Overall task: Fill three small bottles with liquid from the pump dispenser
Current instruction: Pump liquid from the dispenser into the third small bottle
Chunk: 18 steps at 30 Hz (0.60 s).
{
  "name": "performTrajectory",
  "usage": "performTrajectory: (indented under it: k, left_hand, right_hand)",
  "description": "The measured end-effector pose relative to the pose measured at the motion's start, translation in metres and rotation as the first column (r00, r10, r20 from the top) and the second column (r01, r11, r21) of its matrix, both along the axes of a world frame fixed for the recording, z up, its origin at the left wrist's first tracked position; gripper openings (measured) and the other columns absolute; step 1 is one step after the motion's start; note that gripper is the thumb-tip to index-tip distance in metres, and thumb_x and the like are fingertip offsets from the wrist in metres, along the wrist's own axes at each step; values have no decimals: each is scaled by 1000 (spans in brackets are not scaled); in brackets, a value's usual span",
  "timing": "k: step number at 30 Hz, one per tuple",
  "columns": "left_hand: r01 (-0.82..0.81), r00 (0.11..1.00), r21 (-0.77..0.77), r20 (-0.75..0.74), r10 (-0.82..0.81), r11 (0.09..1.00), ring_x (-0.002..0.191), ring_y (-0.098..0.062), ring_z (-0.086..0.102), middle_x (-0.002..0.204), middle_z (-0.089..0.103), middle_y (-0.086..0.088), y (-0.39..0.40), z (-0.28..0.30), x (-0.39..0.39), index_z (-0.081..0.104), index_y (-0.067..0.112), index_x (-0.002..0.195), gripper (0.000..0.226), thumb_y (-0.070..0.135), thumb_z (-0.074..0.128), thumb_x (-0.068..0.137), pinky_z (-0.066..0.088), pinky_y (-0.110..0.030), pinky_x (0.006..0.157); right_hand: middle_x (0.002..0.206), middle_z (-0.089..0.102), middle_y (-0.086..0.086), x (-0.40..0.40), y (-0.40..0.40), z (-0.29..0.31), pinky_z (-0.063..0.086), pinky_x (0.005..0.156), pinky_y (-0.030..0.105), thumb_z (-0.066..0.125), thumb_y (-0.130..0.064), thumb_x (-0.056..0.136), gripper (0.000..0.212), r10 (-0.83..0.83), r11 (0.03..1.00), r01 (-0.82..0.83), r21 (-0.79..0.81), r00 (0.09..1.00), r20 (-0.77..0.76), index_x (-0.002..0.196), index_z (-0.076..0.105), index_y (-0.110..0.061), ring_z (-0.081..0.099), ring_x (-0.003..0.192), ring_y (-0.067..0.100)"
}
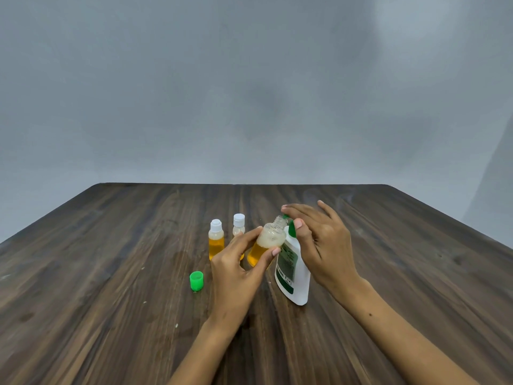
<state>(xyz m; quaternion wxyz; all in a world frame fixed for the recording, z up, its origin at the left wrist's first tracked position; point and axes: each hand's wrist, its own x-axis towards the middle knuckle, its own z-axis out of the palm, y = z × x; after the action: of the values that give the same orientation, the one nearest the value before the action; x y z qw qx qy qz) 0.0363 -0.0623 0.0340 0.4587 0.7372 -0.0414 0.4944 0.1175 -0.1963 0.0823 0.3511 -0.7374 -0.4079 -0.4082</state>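
Green cap lies on table, left of L hand. Two capped bottles stand just behind it. L hand pinches open bottle, tilted, w/ neck at green spout. R hand rests fingers flat over dispenser top, thumb on pump

Plain indoor room, dark wooden table, bare grey wall
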Motion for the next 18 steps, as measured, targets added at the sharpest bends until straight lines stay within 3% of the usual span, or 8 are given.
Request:
performTrajectory:
  k: [7, 18]
  left_hand:
    - [-12, 1000, -7, 25, 12, 1000, 101, 3, 65, 105, 69, 18, 0, 2, 0, 69, 19, 111, 37, 26, 78, 75, 49, -11, 86]
    - [-9, 1000, 4, 30, 9, 1000, 101, 2, 65, 105, 70, 17, 1, 0, 2, 69, 19, 111, 38, 24, 79, 75, 49, -11, 85]
  right_hand:
    - [109, 69, -5, -1, 3, 2, 35, 105, 37, 31, -28, 95, 44, 10, 1000, -10, 25, 1000, -6, 104, 72, -14, 60, 104, 4]
    - [110, 69, -6, -1, 1, 1, 34, 106, 35, 31, -29, 94, 45, 12, 999, -11, 31, 999, -40, 105, 71, -14, 59, 105, 2]
